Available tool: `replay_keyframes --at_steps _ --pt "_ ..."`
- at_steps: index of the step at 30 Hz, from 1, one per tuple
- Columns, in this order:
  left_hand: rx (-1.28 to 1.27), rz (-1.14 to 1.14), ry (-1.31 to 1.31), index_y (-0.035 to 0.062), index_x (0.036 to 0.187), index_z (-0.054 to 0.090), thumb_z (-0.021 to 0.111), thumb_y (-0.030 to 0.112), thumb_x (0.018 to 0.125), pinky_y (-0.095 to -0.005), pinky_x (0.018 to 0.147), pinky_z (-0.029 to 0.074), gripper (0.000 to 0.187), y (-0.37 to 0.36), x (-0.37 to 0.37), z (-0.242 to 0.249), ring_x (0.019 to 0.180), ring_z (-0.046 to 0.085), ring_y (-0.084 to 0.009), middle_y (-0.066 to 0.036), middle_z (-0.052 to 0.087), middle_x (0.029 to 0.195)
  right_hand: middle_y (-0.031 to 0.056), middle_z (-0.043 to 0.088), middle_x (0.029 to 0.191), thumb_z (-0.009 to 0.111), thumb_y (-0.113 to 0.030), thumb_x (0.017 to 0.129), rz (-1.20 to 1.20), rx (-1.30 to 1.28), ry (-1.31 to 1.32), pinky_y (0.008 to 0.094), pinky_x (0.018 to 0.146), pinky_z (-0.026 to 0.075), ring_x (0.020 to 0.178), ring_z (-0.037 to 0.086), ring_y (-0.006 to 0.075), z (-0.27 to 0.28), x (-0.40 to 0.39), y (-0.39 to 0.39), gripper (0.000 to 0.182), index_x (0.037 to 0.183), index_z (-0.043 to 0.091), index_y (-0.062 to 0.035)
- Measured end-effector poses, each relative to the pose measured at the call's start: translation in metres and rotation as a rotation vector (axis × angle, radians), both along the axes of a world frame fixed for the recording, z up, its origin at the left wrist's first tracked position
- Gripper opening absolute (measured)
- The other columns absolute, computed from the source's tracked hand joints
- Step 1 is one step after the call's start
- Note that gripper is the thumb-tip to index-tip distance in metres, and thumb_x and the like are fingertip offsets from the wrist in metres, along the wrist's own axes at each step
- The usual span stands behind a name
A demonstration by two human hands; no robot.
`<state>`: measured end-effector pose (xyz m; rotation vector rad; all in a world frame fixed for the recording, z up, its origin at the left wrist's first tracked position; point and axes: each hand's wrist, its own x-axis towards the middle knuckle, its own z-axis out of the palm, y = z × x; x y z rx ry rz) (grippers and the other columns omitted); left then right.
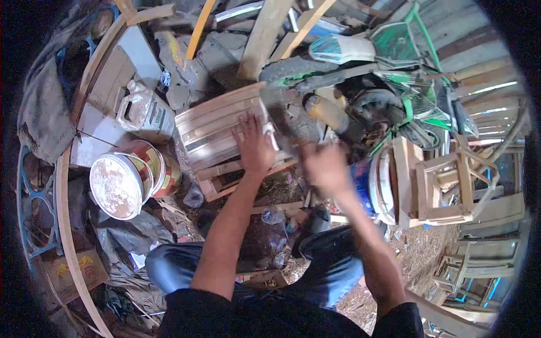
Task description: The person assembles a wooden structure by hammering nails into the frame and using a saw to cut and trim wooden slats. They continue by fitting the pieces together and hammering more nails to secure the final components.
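My left hand [253,141] lies on a slatted wooden piece [211,127], its fingers spread flat near the right side of the slats. The piece looks like a small stool or crate, tilted in front of my knees. Just right of it is my right hand [327,169], smeared by motion, with the fingers curled closed. A dark blurred shape [282,121] extends from this fist towards the wood's right edge; its kind cannot be made out.
Left stand a paint bucket [115,186] with a crusted lid and a dirty plastic jug [147,112]. A blue bucket [363,183] and small wooden frames [445,191] are to my right. Green-and-white motorbike parts [394,50] and long planks [265,39] fill the back.
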<state>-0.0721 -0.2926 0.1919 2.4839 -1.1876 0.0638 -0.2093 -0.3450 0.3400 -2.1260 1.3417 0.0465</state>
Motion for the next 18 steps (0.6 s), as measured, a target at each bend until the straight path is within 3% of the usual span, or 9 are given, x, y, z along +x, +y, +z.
replay_keyframes --at_steps 2,4,8,10,11,14,15,18 --pt "0.029 -0.042 0.029 0.0014 0.144 0.030 0.044 0.034 0.092 -0.0580 0.113 0.001 0.063 0.007 0.008 -0.004 0.143 0.012 -0.0341 -0.014 0.020 0.154 0.0334 0.060 0.083 0.052 -0.034 0.092 -0.162 -0.173 -0.153 0.0518 0.073 0.048 0.077 0.060 0.0472 -0.006 0.007 0.050 0.044 0.087 0.060 0.0091" --pt "0.039 0.031 0.000 0.0023 0.145 0.028 0.044 0.034 0.091 -0.0586 0.113 0.001 0.065 0.000 0.016 -0.004 0.143 0.012 -0.0331 -0.014 0.021 0.154 0.0289 0.061 0.077 0.055 -0.030 0.091 -0.172 -0.253 -0.605 0.0523 0.069 0.046 0.072 0.059 0.0479 -0.051 0.007 0.063 0.036 0.081 0.061 0.0047" --pt "-0.010 0.014 -0.036 0.0025 0.146 0.027 0.042 0.033 0.092 -0.0576 0.113 0.000 0.063 -0.002 0.005 -0.013 0.144 0.011 -0.0328 -0.014 0.019 0.154 0.0224 0.060 0.066 0.056 -0.027 0.091 -0.197 -0.201 -0.470 0.0476 0.063 0.046 0.062 0.060 0.0394 -0.069 -0.020 0.075 0.032 0.081 0.062 0.0031" --pt "0.002 0.028 -0.091 0.0036 0.146 0.026 0.039 0.035 0.094 -0.0571 0.113 0.001 0.062 -0.002 0.008 -0.011 0.144 0.008 -0.0334 -0.013 0.016 0.155 0.0141 0.053 0.057 0.056 -0.027 0.092 -0.306 0.000 -0.588 0.0398 0.057 0.043 0.053 0.053 0.0237 -0.101 -0.048 0.083 0.032 0.080 0.062 0.0031" --pt "0.026 0.033 -0.078 0.0035 0.146 0.027 0.039 0.035 0.094 -0.0572 0.113 0.000 0.062 -0.004 0.008 -0.011 0.144 0.009 -0.0333 -0.013 0.018 0.155 0.0080 0.046 0.056 0.056 -0.028 0.093 -0.335 -0.095 -0.717 0.0338 0.053 0.040 0.054 0.043 0.0133 -0.119 -0.054 0.087 0.033 0.081 0.061 0.0033" --pt "0.028 0.020 -0.059 0.0021 0.145 0.028 0.037 0.031 0.094 -0.0570 0.114 0.001 0.059 -0.001 0.006 -0.007 0.144 0.009 -0.0337 -0.013 0.017 0.155 0.0070 0.047 0.056 0.055 -0.027 0.094 -0.358 -0.166 -0.683 0.0337 0.051 0.039 0.053 0.043 0.0133 -0.138 -0.061 0.091 0.033 0.082 0.061 0.0029" --pt "0.037 0.023 -0.059 0.0021 0.145 0.028 0.037 0.031 0.094 -0.0570 0.114 0.001 0.059 -0.002 0.007 -0.010 0.144 0.009 -0.0337 -0.013 0.017 0.155 0.0100 0.052 0.057 0.055 -0.029 0.094 -0.332 -0.045 -0.721 0.0358 0.053 0.043 0.053 0.051 0.0160 -0.128 -0.065 0.092 0.035 0.085 0.062 0.0039" --pt "0.003 0.024 -0.089 0.0019 0.145 0.029 0.037 0.032 0.094 -0.0568 0.114 0.002 0.059 -0.004 0.008 -0.018 0.144 0.009 -0.0339 -0.013 0.017 0.155 0.0156 0.058 0.058 0.055 -0.031 0.094 -0.304 0.041 -0.502 0.0380 0.058 0.046 0.057 0.061 0.0221 -0.038 -0.060 0.092 0.038 0.086 0.063 0.0049"
